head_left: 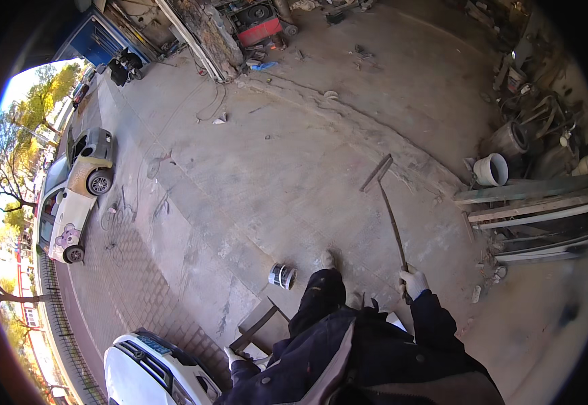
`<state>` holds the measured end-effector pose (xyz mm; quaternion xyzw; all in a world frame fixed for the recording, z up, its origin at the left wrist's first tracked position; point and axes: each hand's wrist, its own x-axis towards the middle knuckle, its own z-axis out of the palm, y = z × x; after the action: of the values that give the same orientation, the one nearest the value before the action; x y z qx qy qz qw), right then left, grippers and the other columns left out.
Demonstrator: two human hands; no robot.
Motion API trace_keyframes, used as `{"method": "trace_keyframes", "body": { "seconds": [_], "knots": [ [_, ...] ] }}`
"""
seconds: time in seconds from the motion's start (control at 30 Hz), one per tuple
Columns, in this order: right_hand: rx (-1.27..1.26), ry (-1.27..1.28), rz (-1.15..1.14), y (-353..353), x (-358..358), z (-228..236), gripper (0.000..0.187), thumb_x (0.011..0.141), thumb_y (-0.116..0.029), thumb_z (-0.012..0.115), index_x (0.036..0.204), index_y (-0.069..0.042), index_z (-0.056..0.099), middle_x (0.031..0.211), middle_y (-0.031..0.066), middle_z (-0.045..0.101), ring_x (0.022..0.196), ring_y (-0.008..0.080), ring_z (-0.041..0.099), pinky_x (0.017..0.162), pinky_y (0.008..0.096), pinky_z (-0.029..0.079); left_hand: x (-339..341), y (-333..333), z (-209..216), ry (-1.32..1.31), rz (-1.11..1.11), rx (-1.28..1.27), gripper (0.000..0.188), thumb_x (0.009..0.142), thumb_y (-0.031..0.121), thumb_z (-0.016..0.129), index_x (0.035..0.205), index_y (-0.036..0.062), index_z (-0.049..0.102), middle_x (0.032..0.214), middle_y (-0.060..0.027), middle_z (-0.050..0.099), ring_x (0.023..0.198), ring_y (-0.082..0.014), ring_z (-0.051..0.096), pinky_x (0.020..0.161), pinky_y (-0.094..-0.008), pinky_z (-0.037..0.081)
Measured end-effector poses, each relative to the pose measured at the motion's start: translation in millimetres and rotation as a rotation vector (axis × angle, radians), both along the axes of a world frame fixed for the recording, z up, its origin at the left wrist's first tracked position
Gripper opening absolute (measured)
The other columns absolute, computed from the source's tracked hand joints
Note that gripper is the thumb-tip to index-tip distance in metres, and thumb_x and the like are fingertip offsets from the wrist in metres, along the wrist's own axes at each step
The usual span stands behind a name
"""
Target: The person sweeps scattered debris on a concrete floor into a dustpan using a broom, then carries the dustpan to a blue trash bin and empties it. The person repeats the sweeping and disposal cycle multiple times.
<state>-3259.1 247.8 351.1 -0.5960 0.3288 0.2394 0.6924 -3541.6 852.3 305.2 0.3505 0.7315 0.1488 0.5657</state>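
In the head view, the right hand (414,282), in a pale glove, has its grip closed around the upper handle of a long-handled T-shaped tool (393,219), whose crosspiece rests on the dusty concrete floor (253,182) ahead and to the right. The left hand (235,356), also gloved, is at the lower end of a dark angular frame (259,325); whether its grip holds the frame I cannot tell. Just left of the person's shoe (327,259) stands a dark can (282,276) with pale bands, an obstacle close to the feet. To the right, stacked boards (533,190) jut into the floor space, with a white bucket (490,170) tipped above them and jumbled scrap (550,111) beyond. Near the top, a loose cord (206,116) trails by a worn pillar (214,42), and a red machine (259,32) stands past it. A white car's front (152,371) crowds the lower left; farther off are another car (74,192) and a dark two-wheeler (126,66).
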Motion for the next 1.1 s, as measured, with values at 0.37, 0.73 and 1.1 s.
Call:
{"method": "trace_keyframes", "body": {
  "seconds": [0.37, 0.73, 1.1],
  "knots": [
    [-0.179, 0.129, 0.305, 76.2, 395.4, 28.5, 0.008, 0.089, -0.009, 0.054, 0.096, -0.012, 0.052, 0.067, 0.0043, 0.055, 0.044, 0.0128, 0.051, 0.038, 0.0335, 0.041, 377.9, 36.7, -60.3, -0.010, 0.137, -0.075, 0.057, 0.095, 0.070, 0.051, 0.073, 0.0184, 0.045, 0.052, 0.0027, 0.034, 0.040, -0.0169, 0.032, 0.038, -0.0303, 0.033],
    [-0.197, 0.091, 0.593, 132.9, 822.8, -21.6, 0.014, 0.090, -0.009, 0.058, 0.104, -0.009, 0.063, 0.069, 0.0078, 0.061, 0.049, 0.0146, 0.054, 0.040, 0.0344, 0.042, 704.9, 51.4, -33.6, -0.126, 0.197, -0.020, 0.059, 0.092, 0.076, 0.051, 0.076, 0.0200, 0.050, 0.054, 0.0045, 0.041, 0.044, -0.0162, 0.040, 0.043, -0.0323, 0.030],
    [-0.526, 0.126, 0.662, 52.4, 1291.2, -141.6, 0.017, 0.089, -0.011, 0.061, 0.102, -0.002, 0.066, 0.067, 0.0142, 0.066, 0.045, 0.0244, 0.059, 0.040, 0.0419, 0.045, 1025.7, 33.6, 8.4, -0.129, 0.272, 0.100, 0.060, 0.090, 0.078, 0.053, 0.077, 0.0192, 0.050, 0.054, 0.0049, 0.040, 0.046, -0.0150, 0.042, 0.044, -0.0321, 0.033]
  ]
}}
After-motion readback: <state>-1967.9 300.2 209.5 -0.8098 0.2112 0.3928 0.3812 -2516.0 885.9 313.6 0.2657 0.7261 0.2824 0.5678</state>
